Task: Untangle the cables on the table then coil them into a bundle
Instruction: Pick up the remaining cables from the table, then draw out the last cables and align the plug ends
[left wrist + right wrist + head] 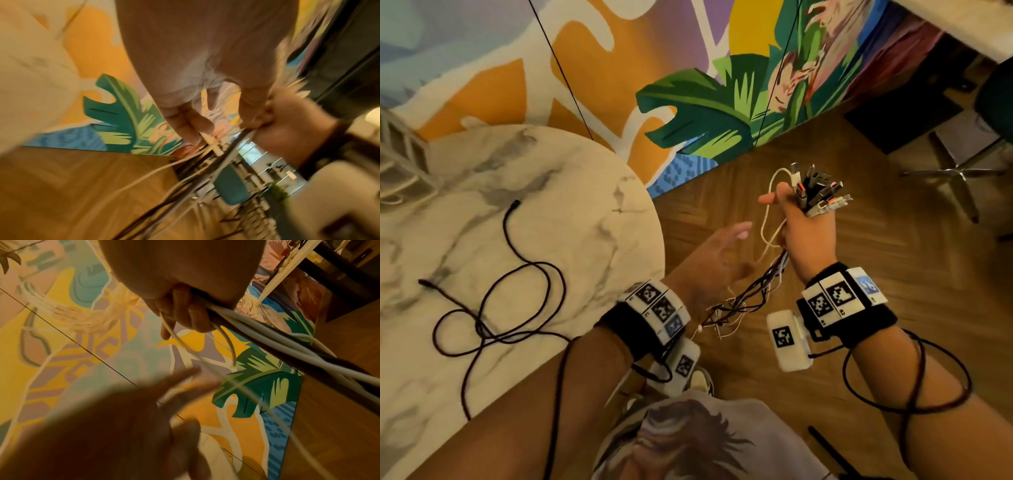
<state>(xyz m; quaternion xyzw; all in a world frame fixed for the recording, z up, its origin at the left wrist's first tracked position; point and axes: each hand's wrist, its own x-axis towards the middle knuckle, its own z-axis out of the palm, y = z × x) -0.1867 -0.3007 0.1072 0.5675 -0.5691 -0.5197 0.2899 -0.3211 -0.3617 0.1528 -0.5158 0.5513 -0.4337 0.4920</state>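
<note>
- Marble, pale with grey veins, is what I see on the left: the round table (pixel 524 192), carrying one loose black cable (pixel 493 301) that lies in slack overlapping loops, one plug end toward the far side and the other toward the left edge.
- Near the table's right edge I see the left hand (pixel 717 263), out over the wooden floor (pixel 893 260), palm turned toward the other hand, fingers extended and slightly spread — the head view shows nothing gripped in it.
- From the left wrist view, blurred, its fingertips (pixel 193 129) lie against a white cable; I cannot tell whether they pinch it or only touch it.
- Between the hands a thin white cable (pixel 768 219) bows out in a tall loop, and the strands below hang in a tangle toward the near side.
- To the right, the right hand (pixel 808 229) is raised, fingers curled tight round the cable bundle (pixel 774 277), a mix of black and white leads, with the index finger pointing left.
- Above that fist the connectors (pixel 820 192) fan out, metal tips pointing up and far.
- The right wrist view confirms the hold: curled fingers (pixel 185 313) wrapped round several white and dark leads running off to the right.
- Behind everything stands a painted mural wall (pixel 688 102); at the far right, a chair base (pixel 959 171) on the floor.
</note>
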